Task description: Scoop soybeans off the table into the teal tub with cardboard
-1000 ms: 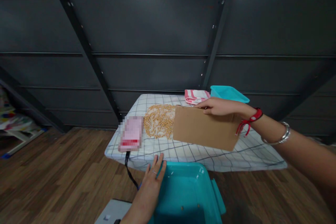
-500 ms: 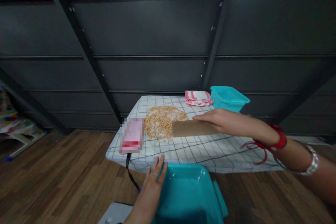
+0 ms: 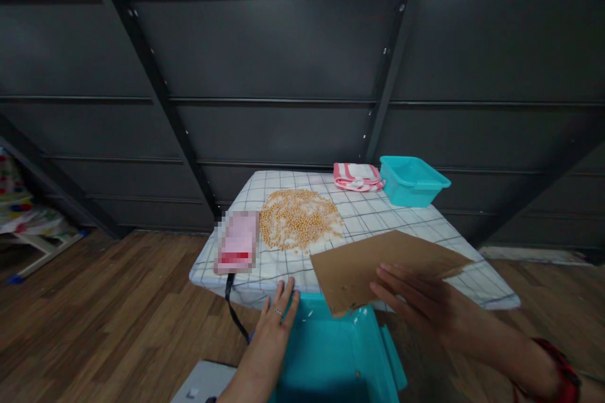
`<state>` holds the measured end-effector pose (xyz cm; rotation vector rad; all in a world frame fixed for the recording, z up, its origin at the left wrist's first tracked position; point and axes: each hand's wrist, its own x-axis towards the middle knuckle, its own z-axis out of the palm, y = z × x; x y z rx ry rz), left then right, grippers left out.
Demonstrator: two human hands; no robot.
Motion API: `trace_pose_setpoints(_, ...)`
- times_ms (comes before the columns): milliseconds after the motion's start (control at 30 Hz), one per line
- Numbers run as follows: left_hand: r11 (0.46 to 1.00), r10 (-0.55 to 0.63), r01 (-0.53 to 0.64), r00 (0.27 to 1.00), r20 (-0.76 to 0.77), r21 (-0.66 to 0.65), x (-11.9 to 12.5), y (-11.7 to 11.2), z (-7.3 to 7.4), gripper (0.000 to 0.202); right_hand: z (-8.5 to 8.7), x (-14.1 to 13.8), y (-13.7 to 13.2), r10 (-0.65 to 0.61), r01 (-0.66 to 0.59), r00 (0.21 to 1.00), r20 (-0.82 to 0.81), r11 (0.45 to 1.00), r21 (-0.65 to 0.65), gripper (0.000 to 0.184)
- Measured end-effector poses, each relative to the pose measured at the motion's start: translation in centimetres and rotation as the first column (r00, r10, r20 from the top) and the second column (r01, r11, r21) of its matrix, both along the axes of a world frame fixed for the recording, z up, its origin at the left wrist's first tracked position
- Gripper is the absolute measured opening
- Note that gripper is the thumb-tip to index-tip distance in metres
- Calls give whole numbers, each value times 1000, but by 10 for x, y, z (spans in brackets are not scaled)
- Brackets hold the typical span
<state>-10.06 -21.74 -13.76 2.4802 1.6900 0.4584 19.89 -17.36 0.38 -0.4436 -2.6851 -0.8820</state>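
R hand (image 3: 423, 305) seems to have a cardboard sheet (image 3: 362, 258), fingers nearly straight & close together over its near side; thumb's out of sight, so how firm the grip is can't be told. L hand (image 3: 271, 334) fingers are spread apart, resting on the far-left rim of the turquoise tub (image 3: 326, 352), gripping nothing visible. Yellow soybeans (image 3: 297, 220) w/ white grains lie on the checked tabletop (image 3: 293, 272), beyond both sets of fingers & between them.

Risks: the sheet's tilted, w/ its near corner over the tub's far rim; if it tips outward or the grip slips, specks near that corner could miss the tub & hit the floor. If L fingers ease off, the tub could shift. A low sweep toward the L hand could scatter beans off the tabletop edge.

Hard to see: R hand's blurred, sheet's underside is hidden. Can't tell if its corner touches the rim. Pink item (image 3: 239, 236) beyond the L fingers is pixelated. Tub's near end & the grey device (image 3: 208, 378) by the L wrist are cut off. White grains: too small to ID.
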Motion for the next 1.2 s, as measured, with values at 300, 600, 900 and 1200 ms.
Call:
trace_pose_setpoints(300,1000,3,-3,1000,-10,-12,2,1,1,84,3,-10,9,-3,3,1000,-1,998,55,41)
trace_pose_setpoints(600,999,-26,26,1000,8,22,-2,1,-1,84,-2,-9,11,40,-40,999,5,999,-19,42)
trace_pose_setpoints(900,1000,-26,25,999,21,13,1,0,5,84,-2,-11,13,53,-53,999,1,998,14,38)
trace_pose_setpoints(1200,999,-14,15,1000,24,-32,1,1,3,82,5,-6,2,94,-93,995,22,995,-18,38)
